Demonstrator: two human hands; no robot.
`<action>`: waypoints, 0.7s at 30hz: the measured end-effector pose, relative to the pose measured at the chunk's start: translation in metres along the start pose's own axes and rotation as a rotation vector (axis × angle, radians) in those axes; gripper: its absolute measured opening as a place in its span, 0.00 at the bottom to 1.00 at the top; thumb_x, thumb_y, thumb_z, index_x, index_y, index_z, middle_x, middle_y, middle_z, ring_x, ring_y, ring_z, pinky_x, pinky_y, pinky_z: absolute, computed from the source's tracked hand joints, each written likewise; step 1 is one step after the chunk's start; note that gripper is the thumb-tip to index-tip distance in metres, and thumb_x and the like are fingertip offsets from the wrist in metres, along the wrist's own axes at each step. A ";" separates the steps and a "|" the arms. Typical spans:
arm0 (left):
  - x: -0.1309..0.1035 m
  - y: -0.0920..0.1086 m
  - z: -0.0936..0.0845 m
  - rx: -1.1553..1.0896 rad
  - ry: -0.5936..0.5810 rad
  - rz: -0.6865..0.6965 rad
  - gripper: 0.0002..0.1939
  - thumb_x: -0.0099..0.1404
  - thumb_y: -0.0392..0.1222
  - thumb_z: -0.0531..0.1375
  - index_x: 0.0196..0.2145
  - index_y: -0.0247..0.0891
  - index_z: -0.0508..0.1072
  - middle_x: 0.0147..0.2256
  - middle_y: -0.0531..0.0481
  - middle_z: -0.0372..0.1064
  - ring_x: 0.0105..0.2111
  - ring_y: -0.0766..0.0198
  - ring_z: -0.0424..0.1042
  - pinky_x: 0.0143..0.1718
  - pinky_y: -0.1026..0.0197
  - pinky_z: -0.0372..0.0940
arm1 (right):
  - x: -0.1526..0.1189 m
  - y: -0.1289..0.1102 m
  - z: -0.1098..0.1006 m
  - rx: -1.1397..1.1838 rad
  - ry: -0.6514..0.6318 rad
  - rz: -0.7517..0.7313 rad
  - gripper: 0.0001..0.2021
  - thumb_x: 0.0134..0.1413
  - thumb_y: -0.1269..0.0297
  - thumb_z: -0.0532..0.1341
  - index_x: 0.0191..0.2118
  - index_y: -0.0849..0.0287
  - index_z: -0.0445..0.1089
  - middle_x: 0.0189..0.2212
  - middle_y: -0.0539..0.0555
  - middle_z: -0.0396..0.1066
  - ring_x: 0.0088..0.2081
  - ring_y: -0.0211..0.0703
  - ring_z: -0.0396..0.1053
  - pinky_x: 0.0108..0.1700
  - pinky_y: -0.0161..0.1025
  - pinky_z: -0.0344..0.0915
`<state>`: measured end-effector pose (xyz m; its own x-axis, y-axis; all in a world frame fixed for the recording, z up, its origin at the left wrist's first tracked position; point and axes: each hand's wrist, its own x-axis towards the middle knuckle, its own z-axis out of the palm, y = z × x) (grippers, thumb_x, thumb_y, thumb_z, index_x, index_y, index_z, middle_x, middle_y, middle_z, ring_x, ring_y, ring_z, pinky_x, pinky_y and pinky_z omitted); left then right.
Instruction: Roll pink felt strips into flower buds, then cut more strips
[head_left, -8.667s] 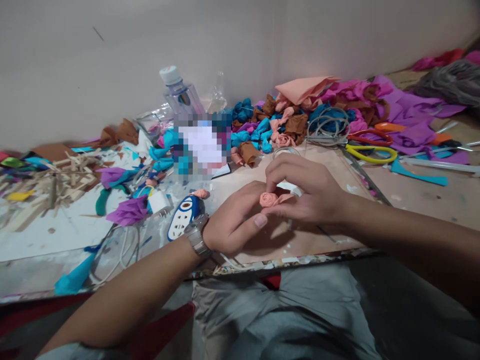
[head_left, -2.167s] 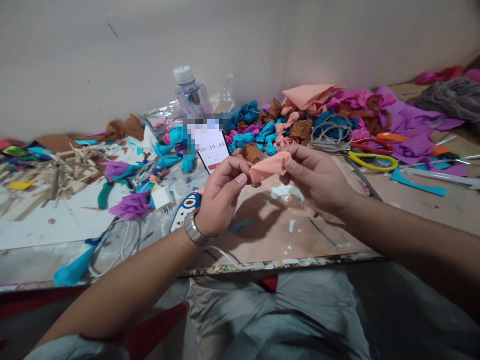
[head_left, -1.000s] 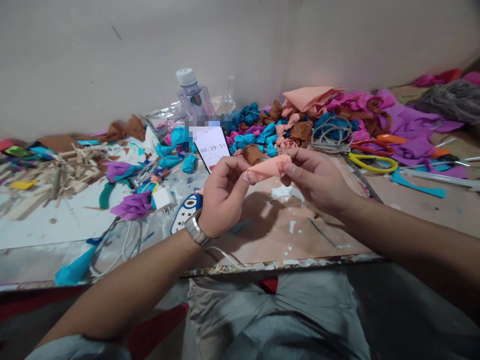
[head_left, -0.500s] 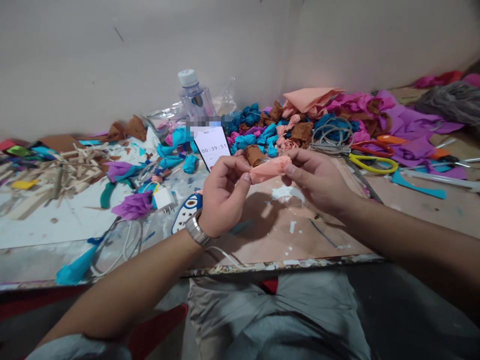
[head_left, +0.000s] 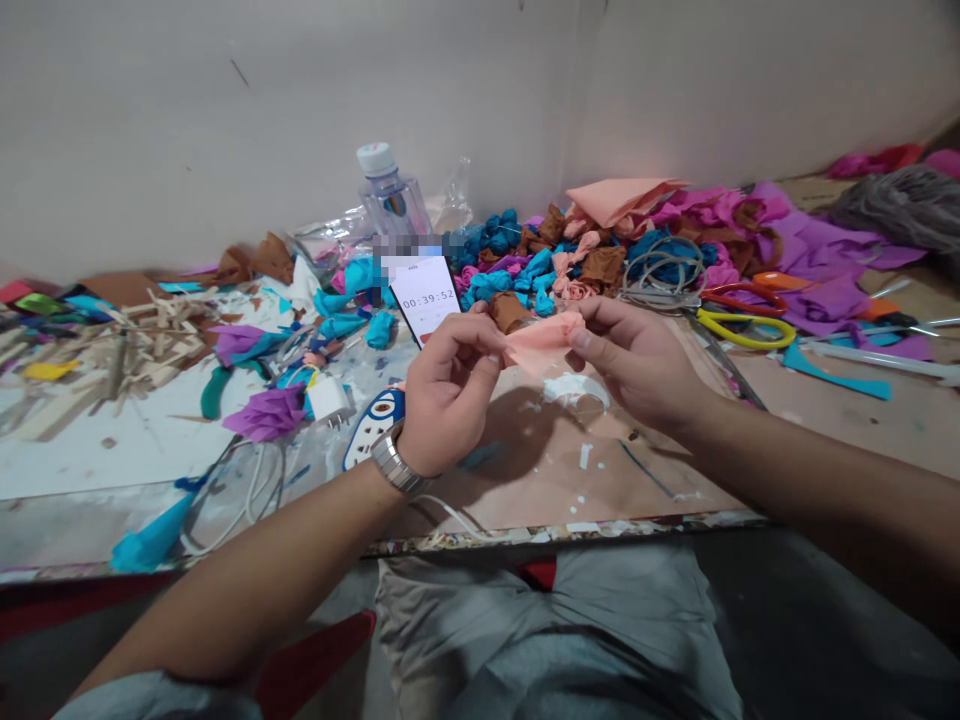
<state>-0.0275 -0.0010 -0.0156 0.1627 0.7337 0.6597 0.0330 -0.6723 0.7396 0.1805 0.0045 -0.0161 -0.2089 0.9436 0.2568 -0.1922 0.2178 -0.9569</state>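
hands up over the brown work board [head_left: 600, 470]: left hand [head_left: 450, 400] and right hand [head_left: 637, 365] each pinch an end of a folded peach crepe-paper strip [head_left: 544, 340], fingers narrow on it. folding step looks underway; likely next a tight, even roll. phone showing a timer [head_left: 427, 300] just behind.

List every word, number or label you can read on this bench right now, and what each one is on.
"00:39:52" on the lit white screen of the phone propped behind the left hand.
A small word above that timer: too small to read.
The top of the screen is blurred out, unreadable.
The label of the clear plastic water bottle with a white cap: too blurred to read.
Nothing legible on the peach paper piece held by both hands.
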 end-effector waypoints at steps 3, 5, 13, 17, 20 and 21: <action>0.000 -0.003 -0.001 -0.099 0.021 -0.035 0.06 0.70 0.41 0.63 0.35 0.40 0.71 0.35 0.49 0.68 0.34 0.64 0.70 0.41 0.57 0.69 | 0.001 0.000 0.001 0.023 0.024 0.004 0.18 0.51 0.48 0.73 0.36 0.56 0.73 0.30 0.47 0.64 0.30 0.35 0.61 0.32 0.34 0.62; -0.001 -0.006 -0.001 -0.198 0.018 -0.097 0.04 0.70 0.41 0.63 0.37 0.40 0.70 0.36 0.50 0.68 0.34 0.65 0.70 0.40 0.58 0.69 | 0.000 -0.001 0.001 0.023 0.034 0.004 0.18 0.51 0.48 0.73 0.35 0.56 0.72 0.29 0.47 0.64 0.30 0.35 0.61 0.32 0.34 0.61; -0.003 -0.006 -0.002 -0.156 -0.034 -0.117 0.04 0.71 0.37 0.62 0.43 0.40 0.73 0.39 0.50 0.69 0.36 0.67 0.72 0.41 0.62 0.69 | -0.002 -0.007 0.004 0.003 0.019 -0.023 0.17 0.51 0.51 0.74 0.33 0.56 0.71 0.28 0.47 0.64 0.29 0.35 0.60 0.32 0.35 0.59; -0.002 0.000 -0.001 -0.064 -0.090 -0.102 0.02 0.70 0.36 0.62 0.40 0.39 0.71 0.35 0.51 0.69 0.34 0.66 0.72 0.40 0.62 0.69 | -0.002 -0.007 0.004 0.003 0.021 -0.014 0.18 0.50 0.50 0.74 0.34 0.56 0.71 0.28 0.47 0.64 0.29 0.35 0.60 0.31 0.35 0.58; -0.001 0.002 0.001 -0.088 -0.108 -0.111 0.03 0.70 0.36 0.62 0.38 0.38 0.70 0.34 0.52 0.67 0.34 0.67 0.72 0.39 0.63 0.68 | -0.001 -0.006 0.003 0.002 0.018 -0.017 0.17 0.52 0.50 0.74 0.34 0.56 0.72 0.28 0.47 0.64 0.30 0.35 0.61 0.31 0.34 0.59; -0.002 0.002 0.001 -0.101 -0.103 -0.115 0.03 0.70 0.36 0.62 0.38 0.38 0.69 0.34 0.52 0.67 0.34 0.67 0.72 0.39 0.63 0.68 | -0.001 -0.006 0.002 0.001 0.015 -0.017 0.17 0.52 0.50 0.73 0.34 0.56 0.72 0.28 0.47 0.64 0.30 0.35 0.61 0.31 0.34 0.60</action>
<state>-0.0264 -0.0034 -0.0154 0.2641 0.7875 0.5569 -0.0414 -0.5676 0.8223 0.1797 0.0020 -0.0107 -0.1907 0.9435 0.2708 -0.1964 0.2336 -0.9523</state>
